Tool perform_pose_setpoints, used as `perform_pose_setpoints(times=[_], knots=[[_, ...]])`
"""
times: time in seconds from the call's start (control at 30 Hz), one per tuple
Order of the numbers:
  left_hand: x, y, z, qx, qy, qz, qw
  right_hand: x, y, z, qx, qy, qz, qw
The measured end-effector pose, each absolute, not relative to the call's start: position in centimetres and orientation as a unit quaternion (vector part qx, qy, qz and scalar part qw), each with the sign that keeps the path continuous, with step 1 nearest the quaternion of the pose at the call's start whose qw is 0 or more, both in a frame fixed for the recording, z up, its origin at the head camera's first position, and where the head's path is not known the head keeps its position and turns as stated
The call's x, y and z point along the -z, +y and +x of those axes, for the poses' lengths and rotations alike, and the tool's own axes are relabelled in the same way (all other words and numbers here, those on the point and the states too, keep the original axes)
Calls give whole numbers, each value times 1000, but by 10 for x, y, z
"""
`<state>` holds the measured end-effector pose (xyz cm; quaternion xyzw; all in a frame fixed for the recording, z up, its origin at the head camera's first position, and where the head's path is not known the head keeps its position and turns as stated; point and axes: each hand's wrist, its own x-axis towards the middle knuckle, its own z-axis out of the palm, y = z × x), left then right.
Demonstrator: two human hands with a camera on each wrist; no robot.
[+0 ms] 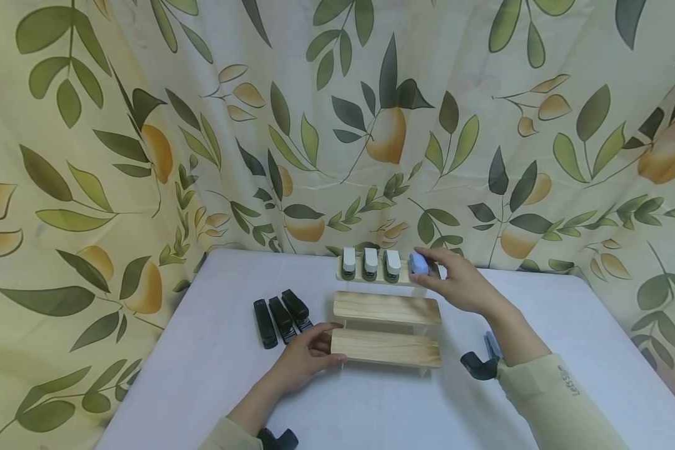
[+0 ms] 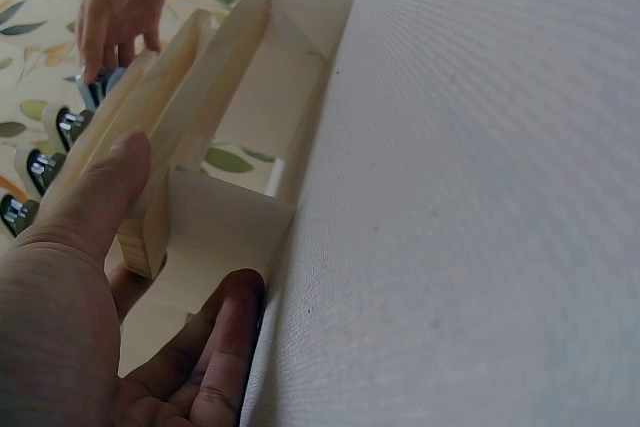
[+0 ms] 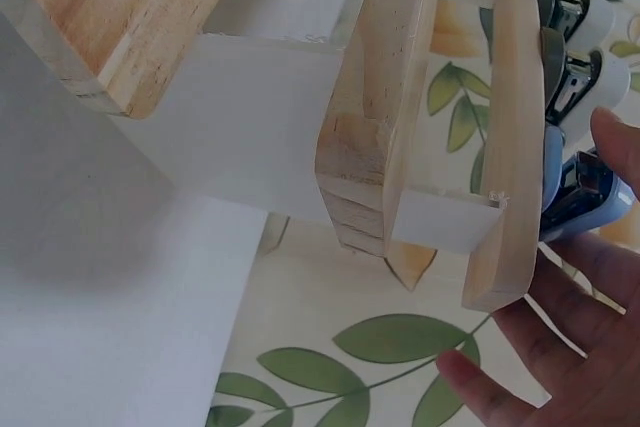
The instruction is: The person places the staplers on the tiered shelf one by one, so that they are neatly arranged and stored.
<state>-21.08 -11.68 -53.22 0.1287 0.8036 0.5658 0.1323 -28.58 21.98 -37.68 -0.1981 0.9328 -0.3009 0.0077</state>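
Note:
My right hand (image 1: 464, 287) pinches a small blue stapler (image 1: 419, 264) at the right end of the top tier of a three-tier wooden stand (image 1: 385, 347). In the right wrist view the blue stapler (image 3: 600, 209) sits against the top board, thumb above it and fingers at its outer side. Three white staplers (image 1: 370, 264) stand in a row beside it on the same tier. My left hand (image 1: 306, 359) grips the left end of the lowest tier. The left wrist view shows its thumb (image 2: 125, 172) over the board and fingers by the white side support (image 2: 225, 212).
Several black staplers (image 1: 265, 324) lie side by side on the white table left of the stand. Another blue stapler (image 1: 492, 344) lies to the right, partly hidden by the right wrist. The middle and lowest boards carry nothing. A patterned curtain (image 1: 371, 125) hangs behind the table.

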Motion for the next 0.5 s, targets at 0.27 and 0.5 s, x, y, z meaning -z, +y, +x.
perform_pose_setpoints(times=[0.27,0.5], knots=[[532,-117,-210,-566,803,132,130,378,219,-286,305,931,-200,6],[531,-117,-210,-567,803,130,130,381,220,-287,305,933,-192,5]])
